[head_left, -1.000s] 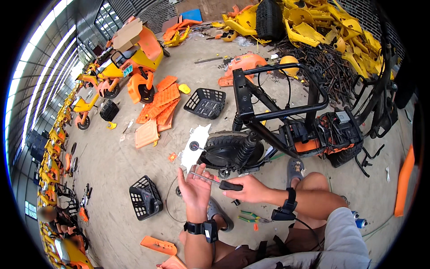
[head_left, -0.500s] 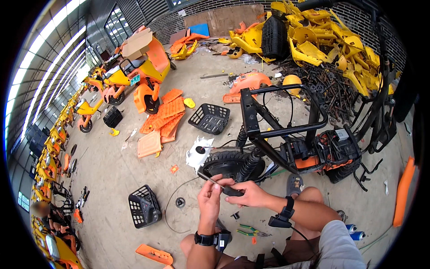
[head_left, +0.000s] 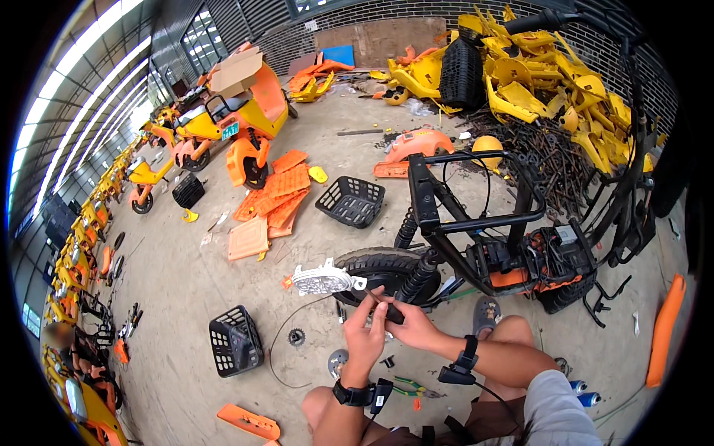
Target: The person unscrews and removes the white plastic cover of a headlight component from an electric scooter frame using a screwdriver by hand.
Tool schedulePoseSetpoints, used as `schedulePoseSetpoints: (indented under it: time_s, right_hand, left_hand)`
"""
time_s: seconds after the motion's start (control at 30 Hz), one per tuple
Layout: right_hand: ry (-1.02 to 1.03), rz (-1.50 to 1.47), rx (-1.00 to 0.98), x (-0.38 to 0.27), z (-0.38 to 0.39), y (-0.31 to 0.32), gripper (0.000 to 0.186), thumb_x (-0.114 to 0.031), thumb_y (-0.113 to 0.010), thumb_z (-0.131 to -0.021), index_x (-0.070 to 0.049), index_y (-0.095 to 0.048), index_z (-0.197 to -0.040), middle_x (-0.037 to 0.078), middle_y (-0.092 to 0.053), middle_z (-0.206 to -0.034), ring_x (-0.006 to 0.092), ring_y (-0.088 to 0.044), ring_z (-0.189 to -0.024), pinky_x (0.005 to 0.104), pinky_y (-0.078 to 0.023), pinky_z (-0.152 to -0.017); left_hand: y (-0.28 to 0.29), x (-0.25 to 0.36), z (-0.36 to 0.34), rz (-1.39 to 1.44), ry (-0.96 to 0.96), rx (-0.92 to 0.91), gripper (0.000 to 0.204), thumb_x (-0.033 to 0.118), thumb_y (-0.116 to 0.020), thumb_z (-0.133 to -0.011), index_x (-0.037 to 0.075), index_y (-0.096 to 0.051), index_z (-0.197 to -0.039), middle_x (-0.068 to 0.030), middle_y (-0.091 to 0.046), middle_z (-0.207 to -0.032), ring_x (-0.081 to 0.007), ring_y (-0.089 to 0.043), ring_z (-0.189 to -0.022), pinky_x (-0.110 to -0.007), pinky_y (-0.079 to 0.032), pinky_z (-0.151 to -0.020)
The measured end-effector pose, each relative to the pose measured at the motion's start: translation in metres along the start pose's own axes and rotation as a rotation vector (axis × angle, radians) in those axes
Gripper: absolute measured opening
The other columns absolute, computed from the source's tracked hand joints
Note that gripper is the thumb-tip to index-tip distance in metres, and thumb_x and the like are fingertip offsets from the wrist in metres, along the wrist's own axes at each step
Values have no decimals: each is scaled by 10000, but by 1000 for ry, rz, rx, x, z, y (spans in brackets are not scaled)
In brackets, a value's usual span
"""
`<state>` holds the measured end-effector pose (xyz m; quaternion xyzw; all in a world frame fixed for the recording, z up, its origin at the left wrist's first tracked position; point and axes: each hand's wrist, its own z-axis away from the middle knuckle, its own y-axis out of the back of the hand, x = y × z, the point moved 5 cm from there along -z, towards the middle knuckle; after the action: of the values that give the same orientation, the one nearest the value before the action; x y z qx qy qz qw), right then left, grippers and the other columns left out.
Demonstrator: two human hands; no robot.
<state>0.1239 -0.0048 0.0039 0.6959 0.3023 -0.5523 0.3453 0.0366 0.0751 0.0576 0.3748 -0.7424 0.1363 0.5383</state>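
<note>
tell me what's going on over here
Someone is working barehanded beside a black vehicle frame. The right hand grips a dark-handled tool; the left hand is at its front end. A white, lamp-like part is just beyond them, by the wheel; I can't tell whether the tool touches it.

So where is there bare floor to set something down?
The floor between the orange panels and the lower-left black basket looks bare, as does the strip just left of that basket. It's crowded ahead of your left hand, with the white part and wheel; scrap and the yellow heap fill the upper right.
</note>
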Motion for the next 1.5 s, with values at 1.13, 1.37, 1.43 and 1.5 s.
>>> schedulePoseSetpoints:
  time_s: [1.13, 1.37, 1.43, 1.5]
  right_hand:
    - [-76, -264, -11, 10, 3, 14, 346, -123, -663, -893, -40, -557, -1211, -6, -611, -909, 56, -544, -808, 242, -471, -696]
    - [-133, -269, -100, -2, 6, 18, 247, -134, -725, -854, -16, -636, -1052, -11, -614, -880, 54, -547, -828, 246, -469, -738]
    - [-194, -234, -127, 3, 9, 17, 237, -136, -726, -851, -11, -644, -1035, -7, -620, -867, 58, -554, -818, 249, -471, -737]
    - [-261, -193, -146, 14, 12, 17, 236, -137, -726, -849, -8, -648, -1031, -2, -628, -860, 63, -563, -810, 252, -473, -733]
  left_hand:
    - [-10, -16, -8, 255, 144, -61, 330, 97, -671, -887, -24, -603, -1187, -170, -676, -1091, -213, -656, -979, -316, -529, -831]
    - [19, -23, -16, 665, 77, 53, 707, 438, -641, -891, -47, -372, -1329, -252, -547, -1271, -369, -607, -1077, -444, -542, -844]
    - [20, -23, -13, 758, 73, 80, 667, 462, -592, -918, -37, -404, -1318, -234, -547, -1281, -373, -583, -1121, -465, -530, -865]
    - [19, -21, -16, 850, 126, 122, 561, 456, -500, -972, -12, -472, -1282, -185, -570, -1270, -363, -559, -1172, -455, -503, -900]
